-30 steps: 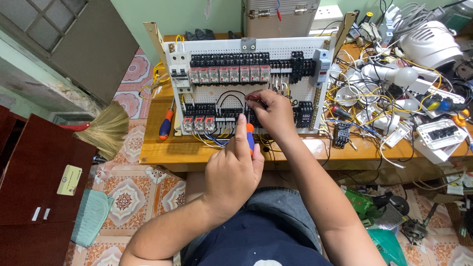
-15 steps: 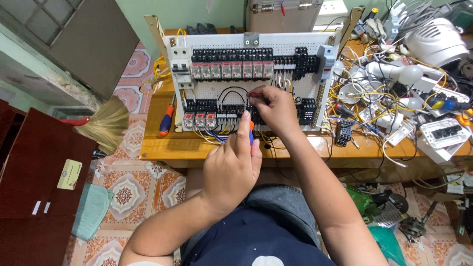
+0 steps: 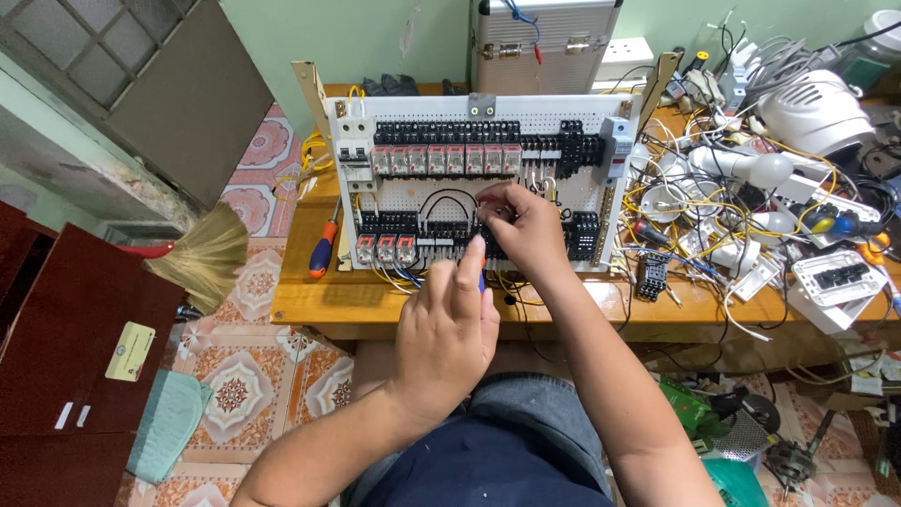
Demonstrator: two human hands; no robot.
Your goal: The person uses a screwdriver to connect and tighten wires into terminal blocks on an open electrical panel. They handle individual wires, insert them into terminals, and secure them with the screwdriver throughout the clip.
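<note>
A white wiring panel (image 3: 488,192) stands tilted on the wooden counter (image 3: 375,300), carrying a row of relays along its top and a second row of black terminal blocks lower down. The right hand (image 3: 527,228) rests against the lower row at the panel's middle, its fingertips pinched narrow on a wire end at a terminal; a black wire loop (image 3: 449,199) arches just at its 10 o'clock. The left hand (image 3: 449,336) sits at 7 o'clock from the right one, nearer the camera, its grip closed around a blue-handled screwdriver (image 3: 481,280), of which only a sliver of handle shows past the raised forefinger. A second screwdriver (image 3: 324,249), red and blue, lies on the counter at 9 o'clock from the panel. At 3 o'clock a heap of yellow wires, bulbs and white switch plates (image 3: 835,277) covers the counter. A straw broom (image 3: 202,253) leans at far 9 o'clock above the tiled floor.
</note>
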